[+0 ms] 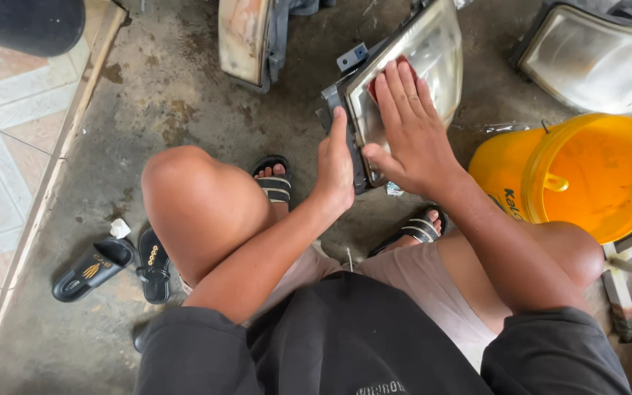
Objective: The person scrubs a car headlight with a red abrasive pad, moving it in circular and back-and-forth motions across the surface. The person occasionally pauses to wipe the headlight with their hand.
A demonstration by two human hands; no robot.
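**Concrete floor, one headlight held between two hands**

Tiled flooring runs along the far left edge, meeting the stained concrete floor where the person squats. Near the left knee lie two loose black slippers, one beside the other, with a small white scrap just beyond them. Further off, at the top, another headlight unit stands on the concrete.

Towards the middle, the left hand is clamped on the near left edge of the headlight, thumb up along its dark housing, steadying it upright and tilted on the floor between the sandalled feet. The right hand lies flat on the cloudy lens, fingers together and stretched out, pressing something reddish against the glass; only a sliver of it shows, so I cannot tell what it is.

To the right, an orange bucket lies tipped on its side, just beside the right knee. Beyond it, at the far right, a third headlight lens rests on the ground.
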